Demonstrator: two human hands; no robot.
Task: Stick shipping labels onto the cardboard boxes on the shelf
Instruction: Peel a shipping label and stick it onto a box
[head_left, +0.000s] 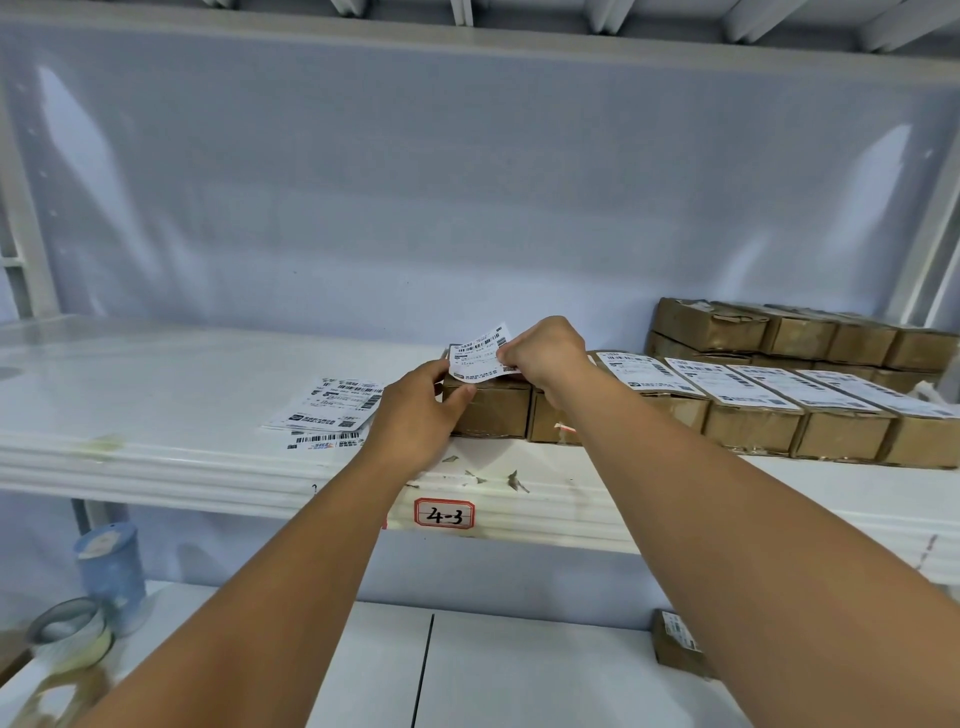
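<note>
Cardboard box (488, 410) near the front edge of the shelf (156, 395) takes its label (480, 353): your right hand (545, 353) pinches the sheet, raised off the lid; your left hand (421, 415) grips the box, thumb on the near corner. Labelled boxes (753, 400) sit at three o'clock, spare labels (332, 410) at nine. Next, likely: lay it flat, smooth outward.

A red-bordered tag (444, 513) reads "4-3". Torn scraps (514, 480) lie just above it. Lower left, a blue canister (111, 571) stands upright on the white worktop (519, 675), a tape roll (70, 631) just in front. A dark seam (423, 670) splits the worktop. A pale glossy back panel (467, 182) fills the rear.
</note>
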